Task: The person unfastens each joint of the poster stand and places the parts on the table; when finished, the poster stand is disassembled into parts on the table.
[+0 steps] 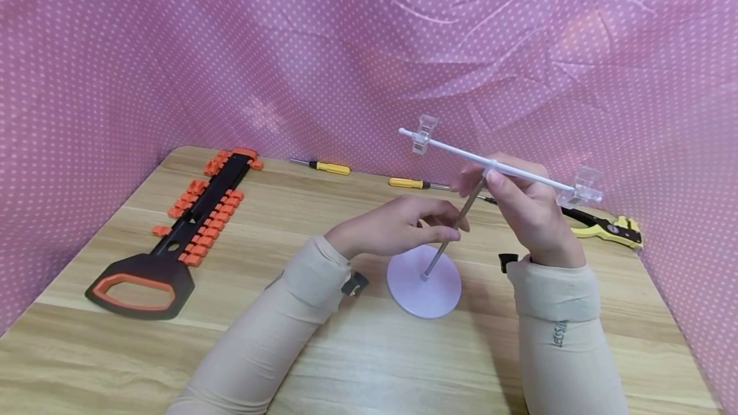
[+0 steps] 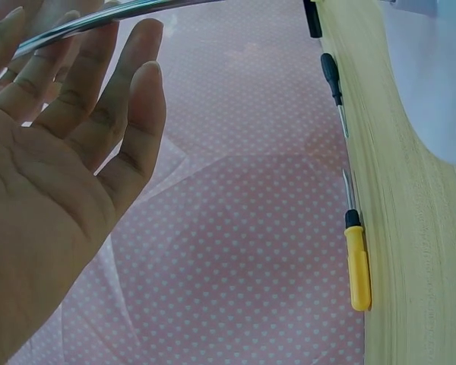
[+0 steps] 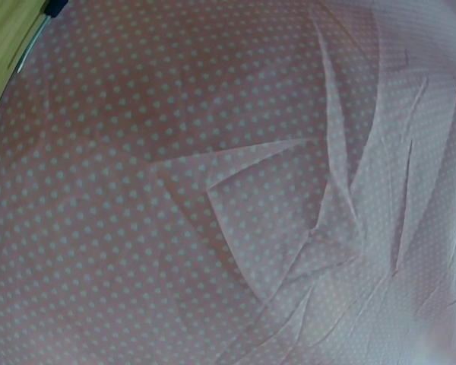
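Note:
A stand is between the hands: a round white base (image 1: 423, 300), a slanting metal rod (image 1: 441, 252) and a white crossbar (image 1: 530, 175) with a clear plastic clip (image 1: 423, 135) near each end. My right hand (image 1: 527, 213) grips the top of the stand where rod and crossbar meet, thumb in front. Lower down, my left hand (image 1: 398, 226) has its thumb and fingers around the rod, its other fingers loosely bent in the left wrist view. Whether the base touches the table cannot be told. The right wrist view shows mostly cloth.
On the wooden table (image 1: 323, 364), a black rack with orange clips (image 1: 219, 178) lies at left. Yellow-handled screwdrivers (image 1: 333, 168) lie along the back edge. Yellow-and-black wire strippers (image 1: 611, 229) lie at right. Pink dotted cloth (image 1: 323, 69) hangs around the table.

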The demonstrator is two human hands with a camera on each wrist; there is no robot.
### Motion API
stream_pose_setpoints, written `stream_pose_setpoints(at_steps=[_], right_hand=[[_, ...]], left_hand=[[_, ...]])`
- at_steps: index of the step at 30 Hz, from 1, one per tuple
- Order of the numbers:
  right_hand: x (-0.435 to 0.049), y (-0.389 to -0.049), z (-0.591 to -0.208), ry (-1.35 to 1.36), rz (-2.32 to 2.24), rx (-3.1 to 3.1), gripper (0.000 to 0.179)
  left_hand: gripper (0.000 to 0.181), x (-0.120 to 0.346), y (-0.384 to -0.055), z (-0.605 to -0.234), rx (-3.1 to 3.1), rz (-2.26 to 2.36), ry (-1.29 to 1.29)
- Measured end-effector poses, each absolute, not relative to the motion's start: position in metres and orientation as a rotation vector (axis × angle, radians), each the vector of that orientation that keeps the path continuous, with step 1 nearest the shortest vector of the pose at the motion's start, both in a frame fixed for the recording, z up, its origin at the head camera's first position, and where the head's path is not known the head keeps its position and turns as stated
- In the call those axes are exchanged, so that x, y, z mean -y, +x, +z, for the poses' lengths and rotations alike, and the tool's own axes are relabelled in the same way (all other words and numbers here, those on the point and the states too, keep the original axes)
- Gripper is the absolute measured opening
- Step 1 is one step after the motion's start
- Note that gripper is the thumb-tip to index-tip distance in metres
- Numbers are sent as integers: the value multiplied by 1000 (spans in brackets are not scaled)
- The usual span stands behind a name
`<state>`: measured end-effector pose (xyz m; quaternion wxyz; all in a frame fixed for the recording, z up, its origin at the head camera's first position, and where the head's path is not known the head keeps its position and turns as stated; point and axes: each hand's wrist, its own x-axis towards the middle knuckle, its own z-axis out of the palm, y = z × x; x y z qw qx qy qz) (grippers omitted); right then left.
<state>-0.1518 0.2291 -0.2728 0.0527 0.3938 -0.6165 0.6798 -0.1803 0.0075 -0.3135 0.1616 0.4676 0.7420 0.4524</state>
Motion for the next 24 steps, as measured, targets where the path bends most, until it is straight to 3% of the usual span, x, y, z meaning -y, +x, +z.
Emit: stream_pose_setpoints(at_steps=[24], right_hand=[[-226, -154, -272, 1231, 2091, 1814, 17]], left_hand=[[24, -7, -179, -313, -2121, 1292, 1332]])
